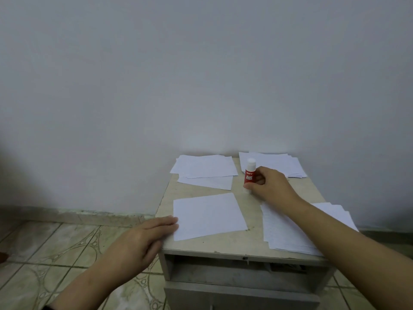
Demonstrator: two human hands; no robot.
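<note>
A red glue stick point(249, 175) with a white cap stands upright on the small beige table point(250, 245). My right hand point(269, 183) grips its lower part from the right. A single white sheet point(209, 215) lies flat near the table's front left. My left hand point(146, 237) lies with straight fingers at the sheet's left edge, fingertips touching the paper at the table's left rim.
Paper stacks lie at the back left point(204, 170), back right point(274, 164) and front right point(288, 233), the last partly under my right forearm. The table stands against a white wall. An open compartment point(223, 269) sits below the top. Patterned floor tiles point(55, 253) spread to the left.
</note>
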